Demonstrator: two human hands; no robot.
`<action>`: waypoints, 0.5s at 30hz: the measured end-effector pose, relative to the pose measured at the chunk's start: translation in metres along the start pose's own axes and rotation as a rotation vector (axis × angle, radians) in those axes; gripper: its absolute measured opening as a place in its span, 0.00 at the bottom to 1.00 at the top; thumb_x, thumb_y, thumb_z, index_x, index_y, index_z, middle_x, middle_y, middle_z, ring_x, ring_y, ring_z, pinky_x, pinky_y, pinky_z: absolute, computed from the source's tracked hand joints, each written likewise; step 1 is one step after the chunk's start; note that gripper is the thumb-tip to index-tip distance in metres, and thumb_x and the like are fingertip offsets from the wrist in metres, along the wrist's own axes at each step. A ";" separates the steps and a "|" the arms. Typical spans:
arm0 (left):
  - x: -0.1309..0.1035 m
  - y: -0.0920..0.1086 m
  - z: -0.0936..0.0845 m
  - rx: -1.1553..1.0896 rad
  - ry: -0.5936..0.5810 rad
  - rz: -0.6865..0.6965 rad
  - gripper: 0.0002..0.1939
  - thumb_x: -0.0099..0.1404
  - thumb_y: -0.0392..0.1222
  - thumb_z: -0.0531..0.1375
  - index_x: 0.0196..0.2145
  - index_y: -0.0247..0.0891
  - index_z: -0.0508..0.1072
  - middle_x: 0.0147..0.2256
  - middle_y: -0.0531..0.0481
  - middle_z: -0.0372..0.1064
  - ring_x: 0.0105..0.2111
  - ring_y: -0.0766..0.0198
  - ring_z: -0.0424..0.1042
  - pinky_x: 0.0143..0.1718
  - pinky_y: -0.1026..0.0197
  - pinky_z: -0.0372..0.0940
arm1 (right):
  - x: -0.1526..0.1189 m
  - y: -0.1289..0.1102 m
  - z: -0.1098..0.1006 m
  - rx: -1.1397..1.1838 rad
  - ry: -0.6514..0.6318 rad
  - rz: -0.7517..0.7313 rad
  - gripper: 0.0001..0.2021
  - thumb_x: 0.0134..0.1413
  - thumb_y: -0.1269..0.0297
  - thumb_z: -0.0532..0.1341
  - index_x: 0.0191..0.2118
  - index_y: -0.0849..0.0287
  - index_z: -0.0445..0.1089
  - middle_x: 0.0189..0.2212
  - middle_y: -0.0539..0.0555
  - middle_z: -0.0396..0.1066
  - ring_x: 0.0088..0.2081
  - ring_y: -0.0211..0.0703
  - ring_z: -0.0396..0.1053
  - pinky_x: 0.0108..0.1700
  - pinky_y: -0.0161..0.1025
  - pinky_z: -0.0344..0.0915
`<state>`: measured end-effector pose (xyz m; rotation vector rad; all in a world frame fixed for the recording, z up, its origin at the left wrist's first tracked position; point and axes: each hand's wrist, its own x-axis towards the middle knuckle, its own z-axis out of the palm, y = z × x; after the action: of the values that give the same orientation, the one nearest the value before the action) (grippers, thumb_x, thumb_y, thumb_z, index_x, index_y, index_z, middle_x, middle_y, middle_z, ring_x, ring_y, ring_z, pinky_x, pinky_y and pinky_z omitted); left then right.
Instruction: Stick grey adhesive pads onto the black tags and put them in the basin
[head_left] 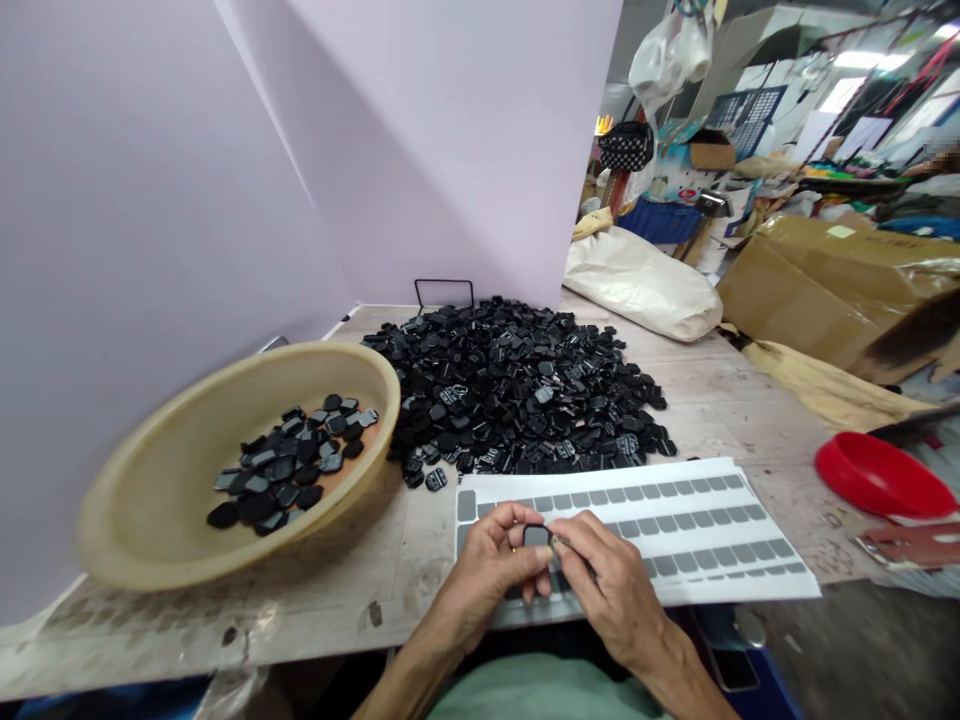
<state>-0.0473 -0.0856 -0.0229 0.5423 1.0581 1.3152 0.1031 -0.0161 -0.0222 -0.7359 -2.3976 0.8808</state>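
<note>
A wide, cream-coloured plastic basin [161, 475] sits to the left of my hands on a worn, wood-patterned tabletop [416, 570], with loose black pieces [279, 470], a few showing grey faces, gathered at its bottom. To the right of the basin and farther off, a black wire frame [444, 281] stands behind a broad heap of similar black pieces [517, 390], which spreads across the table just beyond my fingers, some at its near edge bearing pale markings. My left hand [491, 550] grasps a small black piece [536, 536] between thumb and fingers, its rounded-square grey face turned up toward me. My right hand [604, 570] meets the piece from the other side, thumb and forefinger drawn together at its right edge; whether they grip it or something tiny of their own, I cannot tell. Beneath both hands and out to their right lies a white sheet [697, 505] lined with rows of grey patches [656, 492]. Beyond it, farther from me, rests a full white sack [645, 283]; farther right are a large cardboard box [832, 290] and, nearer my right hand, a shallow red bowl [885, 480].
</note>
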 end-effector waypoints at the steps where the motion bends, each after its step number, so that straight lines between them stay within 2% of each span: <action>1: 0.000 -0.002 -0.001 0.015 -0.005 0.008 0.19 0.56 0.47 0.64 0.39 0.34 0.63 0.21 0.53 0.68 0.18 0.71 0.65 0.18 0.71 0.56 | 0.000 -0.001 0.000 -0.004 -0.008 -0.001 0.12 0.63 0.70 0.47 0.44 0.56 0.66 0.33 0.53 0.66 0.34 0.41 0.67 0.36 0.38 0.64; 4: 0.001 -0.006 -0.003 0.117 0.011 0.029 0.16 0.60 0.50 0.60 0.38 0.34 0.64 0.17 0.53 0.66 0.15 0.72 0.60 0.17 0.71 0.52 | 0.003 -0.005 0.004 -0.047 -0.032 -0.009 0.12 0.63 0.70 0.47 0.41 0.57 0.67 0.33 0.53 0.66 0.34 0.40 0.67 0.36 0.37 0.63; 7: -0.004 -0.001 -0.008 0.324 0.067 0.099 0.13 0.61 0.49 0.59 0.36 0.35 0.66 0.17 0.57 0.62 0.16 0.72 0.58 0.18 0.70 0.51 | 0.006 -0.005 0.009 -0.135 -0.060 -0.045 0.12 0.62 0.71 0.48 0.37 0.58 0.68 0.31 0.53 0.66 0.33 0.41 0.66 0.35 0.37 0.62; 10: -0.016 0.018 -0.021 0.579 0.237 0.214 0.11 0.64 0.47 0.56 0.37 0.37 0.69 0.20 0.57 0.60 0.21 0.70 0.58 0.22 0.68 0.53 | 0.011 0.001 0.009 -0.252 -0.064 -0.046 0.12 0.61 0.73 0.48 0.37 0.58 0.68 0.30 0.53 0.66 0.31 0.41 0.66 0.34 0.37 0.61; 13: -0.033 0.040 -0.041 0.758 0.459 0.326 0.10 0.65 0.47 0.54 0.38 0.39 0.70 0.25 0.55 0.64 0.24 0.68 0.60 0.25 0.67 0.55 | 0.015 0.007 0.005 -0.306 -0.041 0.041 0.11 0.61 0.73 0.48 0.40 0.58 0.67 0.32 0.53 0.68 0.32 0.41 0.67 0.33 0.38 0.60; 15: -0.044 0.046 -0.053 0.853 0.462 0.356 0.09 0.65 0.46 0.54 0.38 0.40 0.70 0.28 0.54 0.67 0.26 0.67 0.63 0.28 0.67 0.57 | 0.017 0.006 0.003 -0.298 -0.079 0.069 0.10 0.61 0.72 0.49 0.41 0.57 0.66 0.33 0.52 0.68 0.32 0.41 0.67 0.34 0.38 0.60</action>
<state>-0.1120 -0.1288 0.0043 1.1299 1.9999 1.2800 0.0903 -0.0024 -0.0246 -0.9146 -2.6210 0.5936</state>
